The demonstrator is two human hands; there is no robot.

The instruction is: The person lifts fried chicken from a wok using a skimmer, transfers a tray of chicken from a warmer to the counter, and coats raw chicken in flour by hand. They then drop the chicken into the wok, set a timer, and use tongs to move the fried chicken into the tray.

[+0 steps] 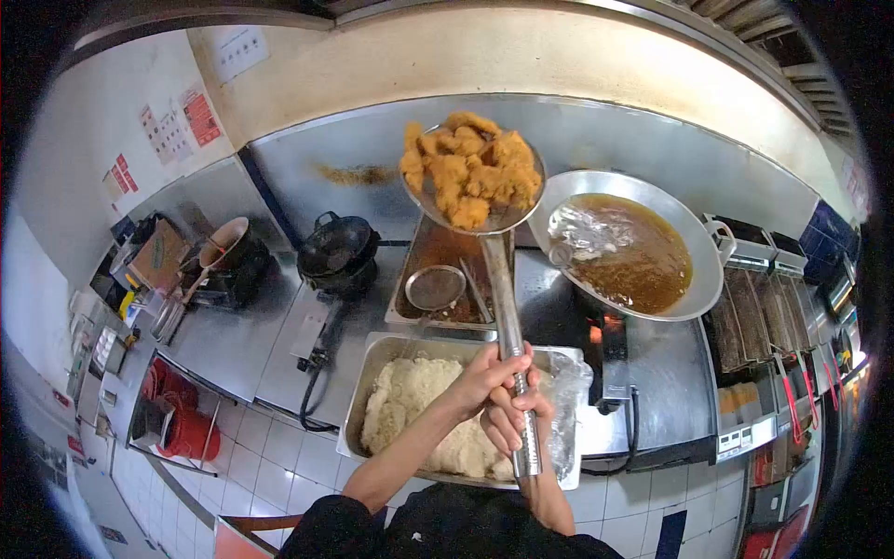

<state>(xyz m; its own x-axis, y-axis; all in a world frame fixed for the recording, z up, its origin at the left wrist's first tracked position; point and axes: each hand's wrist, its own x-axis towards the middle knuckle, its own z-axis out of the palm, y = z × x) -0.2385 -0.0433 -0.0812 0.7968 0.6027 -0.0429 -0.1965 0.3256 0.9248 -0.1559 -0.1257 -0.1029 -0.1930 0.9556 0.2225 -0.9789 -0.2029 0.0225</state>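
Note:
A long-handled skimmer (pixel 506 298) is raised in front of me, its round head heaped with golden-brown fried pieces (pixel 466 168) that look like battered chicken. My left hand (pixel 489 377) wraps round the upper part of the metal handle. Below it, my right hand (pixel 517 419) grips the same handle near its lower end. To the right of the skimmer head sits a wide metal wok (pixel 703 279) with brown, bubbling oil (pixel 633 261). Under my hands is a steel tray (pixel 352 424) of pale, crumbly coating (pixel 410 401), partly hidden by my arms.
Behind the coating tray, a shallow tray (pixel 410 317) holds a small round strainer (pixel 435 287). A black wok (pixel 337 247) stands on a burner to the left. Flame (pixel 605 326) shows beneath the oil wok. Fryer baskets with red handles (pixel 792 401) are at far right.

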